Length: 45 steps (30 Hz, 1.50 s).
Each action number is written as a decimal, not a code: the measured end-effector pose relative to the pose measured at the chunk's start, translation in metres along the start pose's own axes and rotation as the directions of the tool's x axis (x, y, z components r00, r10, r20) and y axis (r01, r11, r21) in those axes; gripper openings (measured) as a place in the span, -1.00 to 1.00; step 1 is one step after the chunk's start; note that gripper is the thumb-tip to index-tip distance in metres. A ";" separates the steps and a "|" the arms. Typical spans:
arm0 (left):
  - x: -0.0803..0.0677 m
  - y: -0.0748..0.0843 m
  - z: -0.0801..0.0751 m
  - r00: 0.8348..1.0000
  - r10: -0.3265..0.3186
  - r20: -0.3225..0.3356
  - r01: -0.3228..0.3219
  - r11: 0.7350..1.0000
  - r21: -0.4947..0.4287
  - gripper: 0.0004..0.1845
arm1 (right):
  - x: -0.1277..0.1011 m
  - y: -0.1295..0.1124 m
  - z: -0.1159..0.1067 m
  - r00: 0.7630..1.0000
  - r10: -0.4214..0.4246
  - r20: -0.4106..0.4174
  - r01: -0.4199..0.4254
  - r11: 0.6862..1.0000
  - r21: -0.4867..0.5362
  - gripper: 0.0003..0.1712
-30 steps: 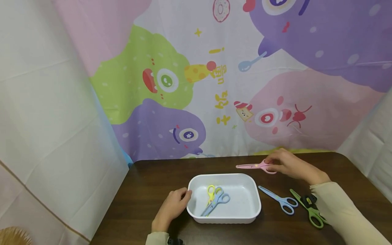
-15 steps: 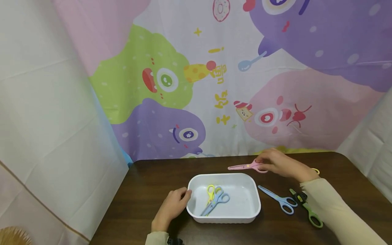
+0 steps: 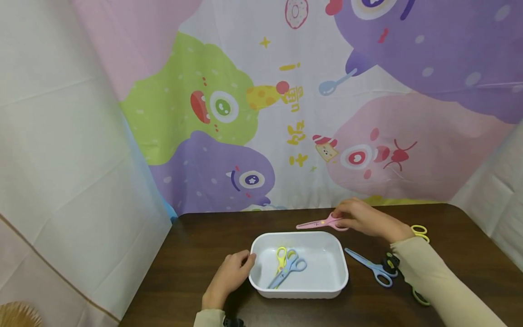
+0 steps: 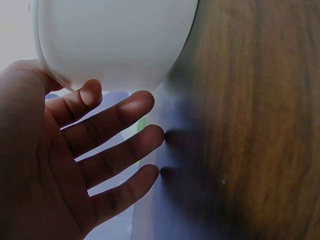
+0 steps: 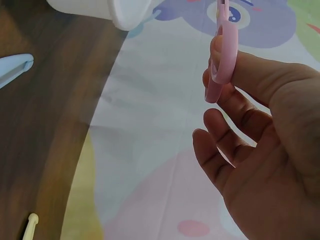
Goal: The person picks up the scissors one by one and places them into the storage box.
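Pink scissors (image 3: pixel 316 224) are pinched at the handle loops by my right hand (image 3: pixel 361 219), their blades pointing left, above the table behind a white plastic tray (image 3: pixel 302 294). In the right wrist view, thumb and index finger grip a pink loop (image 5: pixel 228 55) while the other fingers are loosely bent. My left hand (image 3: pixel 230 272) holds the tray's left rim between thumb and index finger; its remaining fingers spread below the rim in the left wrist view. Inside the tray, blue scissors (image 3: pixel 288 269) lie across yellow scissors (image 3: pixel 281 255).
Right of the tray, another pair of blue scissors (image 3: pixel 371 265) lies on the dark wooden table (image 3: pixel 196 245). Green scissors (image 3: pixel 421 296) are mostly hidden under the right sleeve. Yellow handles (image 3: pixel 420 230) show behind the right wrist. A cartoon-printed curtain (image 3: pixel 294 190) hangs at the back.
My right hand has moved left with the pink scissors, toward the tray's back edge. The yellow handles behind the wrist have come into view. My left hand and the tray stay put.
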<state>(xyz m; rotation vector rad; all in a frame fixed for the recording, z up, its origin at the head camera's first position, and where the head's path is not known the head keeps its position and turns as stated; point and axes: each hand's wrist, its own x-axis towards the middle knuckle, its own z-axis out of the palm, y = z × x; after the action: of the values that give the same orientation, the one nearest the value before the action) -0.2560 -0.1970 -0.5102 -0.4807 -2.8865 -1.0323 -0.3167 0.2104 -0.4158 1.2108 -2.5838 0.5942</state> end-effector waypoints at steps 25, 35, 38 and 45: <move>0.001 -0.001 0.002 1.000 0.005 -0.010 -0.005 1.000 0.008 -0.65 | 0.008 -0.007 0.007 0.998 0.045 0.039 -0.045 0.999 0.000 -0.86; 0.001 -0.001 0.001 1.000 0.011 -0.013 -0.011 1.000 0.005 -0.63 | 0.010 -0.008 0.010 0.997 0.061 0.044 -0.061 0.998 0.001 -0.86; 0.001 -0.001 0.001 1.000 0.009 -0.012 -0.009 1.000 0.003 -0.63 | 0.011 -0.009 0.010 0.997 0.066 0.047 -0.066 0.998 0.000 -0.86; 0.000 -0.001 0.001 1.000 0.011 -0.013 -0.011 1.000 0.008 -0.61 | 0.015 -0.013 0.010 0.995 0.081 0.058 -0.081 0.997 0.008 -0.85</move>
<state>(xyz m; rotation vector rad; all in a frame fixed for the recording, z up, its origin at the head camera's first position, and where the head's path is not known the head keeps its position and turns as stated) -0.2565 -0.1970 -0.5112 -0.4872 -2.8719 -1.0186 -0.3170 0.1883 -0.4157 1.1474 -2.6921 0.5972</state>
